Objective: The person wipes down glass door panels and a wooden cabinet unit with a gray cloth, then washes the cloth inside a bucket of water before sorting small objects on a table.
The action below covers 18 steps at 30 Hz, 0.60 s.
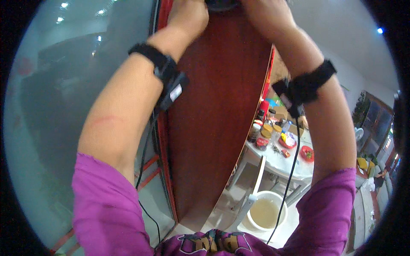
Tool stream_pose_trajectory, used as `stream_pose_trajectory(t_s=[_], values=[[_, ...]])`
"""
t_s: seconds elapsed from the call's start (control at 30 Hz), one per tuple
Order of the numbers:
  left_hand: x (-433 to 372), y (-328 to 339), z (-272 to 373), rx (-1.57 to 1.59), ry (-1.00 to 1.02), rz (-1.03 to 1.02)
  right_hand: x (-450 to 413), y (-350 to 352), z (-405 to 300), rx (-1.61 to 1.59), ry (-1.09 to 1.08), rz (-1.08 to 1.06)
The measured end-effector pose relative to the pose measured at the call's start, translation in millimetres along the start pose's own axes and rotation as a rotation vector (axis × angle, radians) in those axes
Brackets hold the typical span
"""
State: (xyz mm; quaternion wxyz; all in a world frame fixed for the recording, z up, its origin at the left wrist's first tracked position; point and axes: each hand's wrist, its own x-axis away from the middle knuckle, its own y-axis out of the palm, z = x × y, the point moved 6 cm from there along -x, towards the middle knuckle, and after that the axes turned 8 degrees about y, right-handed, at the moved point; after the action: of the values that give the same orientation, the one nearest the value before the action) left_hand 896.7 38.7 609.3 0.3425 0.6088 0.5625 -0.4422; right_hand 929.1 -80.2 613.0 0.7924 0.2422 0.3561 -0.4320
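Note:
Both of my arms reach up to the top edge of the view. My left hand [191, 14] is near the red frame of a glass panel, its fingers cut off by the edge. My right hand [270, 14] is likewise partly out of view. Between them shows the bottom of a dark rounded object [222, 4]; whether either hand grips it is hidden. Below the hands stands a tall dark red-brown wooden panel [217, 105]. Black straps with small devices and cables circle my left wrist [165, 72] and right wrist [307, 84].
Reflective glass [57, 128] fills the left side. At right, a table [298, 168] holds several jars [266, 132] and a red bowl [307, 154]. A white bucket of cloudy water [266, 212] stands on the floor, near a grey metal frame [245, 209].

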Motion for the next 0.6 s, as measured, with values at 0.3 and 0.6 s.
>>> stream_pose_trajectory(t_s=[0.3,0.6], values=[[64,17,-25,-0.438,0.156,-0.031,10,30,-52,-0.070,-0.079,0.204],[222,32,23,-0.660,-0.093,-0.317,81,35,-159,-0.184,-0.043,0.125]])
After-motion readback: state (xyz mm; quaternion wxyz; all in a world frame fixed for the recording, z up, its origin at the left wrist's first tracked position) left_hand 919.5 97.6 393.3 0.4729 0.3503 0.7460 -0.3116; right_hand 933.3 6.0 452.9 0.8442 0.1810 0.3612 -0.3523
